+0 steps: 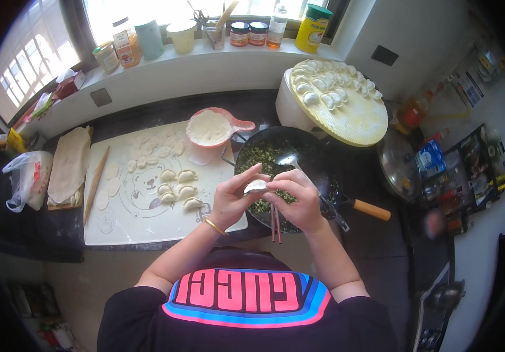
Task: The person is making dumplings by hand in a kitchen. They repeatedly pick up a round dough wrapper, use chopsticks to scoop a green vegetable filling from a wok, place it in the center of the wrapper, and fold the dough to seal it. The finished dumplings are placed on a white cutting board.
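Observation:
Over the wok, a white half-moon dumpling (255,186) is between my two hands. My left hand (233,198) cradles it between thumb and fingers. My right hand (300,199) pinches its right edge with the fingertips. Beneath them the dark wok (323,167) holds chopped green filling (258,154), with a metal spoon (288,160) in it. Reddish chopsticks (276,224) show below my right hand and cross the wok's near rim; whether that hand grips them, I cannot tell. Several finished dumplings (186,192) sit on the white mat (111,226) to the left.
Flat dough wrappers (147,145) and a rolling pin (96,185) lie on the mat. A pink-handled bowl of flour (210,128) stands behind. Many dumplings rest on a round yellow board (358,126) at the back right. The wok's wooden handle (371,209) points right. Jars (239,35) line the sill.

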### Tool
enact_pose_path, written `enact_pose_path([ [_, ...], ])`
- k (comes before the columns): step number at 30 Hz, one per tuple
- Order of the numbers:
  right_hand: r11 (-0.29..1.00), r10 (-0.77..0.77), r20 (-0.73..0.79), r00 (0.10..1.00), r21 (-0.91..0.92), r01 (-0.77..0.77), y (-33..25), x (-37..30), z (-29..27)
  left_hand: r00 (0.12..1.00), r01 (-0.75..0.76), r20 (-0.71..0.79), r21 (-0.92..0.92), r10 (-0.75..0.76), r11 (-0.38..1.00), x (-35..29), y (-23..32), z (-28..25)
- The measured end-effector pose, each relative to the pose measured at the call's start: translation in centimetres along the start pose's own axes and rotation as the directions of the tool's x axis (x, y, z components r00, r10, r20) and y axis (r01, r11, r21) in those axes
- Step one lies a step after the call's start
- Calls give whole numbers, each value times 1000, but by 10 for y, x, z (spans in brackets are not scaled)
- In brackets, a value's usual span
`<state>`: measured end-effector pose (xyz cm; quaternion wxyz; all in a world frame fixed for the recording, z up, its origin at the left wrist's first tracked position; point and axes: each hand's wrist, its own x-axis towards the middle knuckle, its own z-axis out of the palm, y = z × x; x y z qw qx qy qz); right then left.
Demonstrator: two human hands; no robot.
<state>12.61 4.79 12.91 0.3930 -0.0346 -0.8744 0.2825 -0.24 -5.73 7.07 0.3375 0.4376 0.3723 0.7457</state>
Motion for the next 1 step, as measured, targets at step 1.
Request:
enact_pose_path([
  [1, 1000, 0, -1, 1000, -1, 0, 0, 0, 0, 1000, -1, 3, -4, 1, 1000, 0, -1, 0],
])
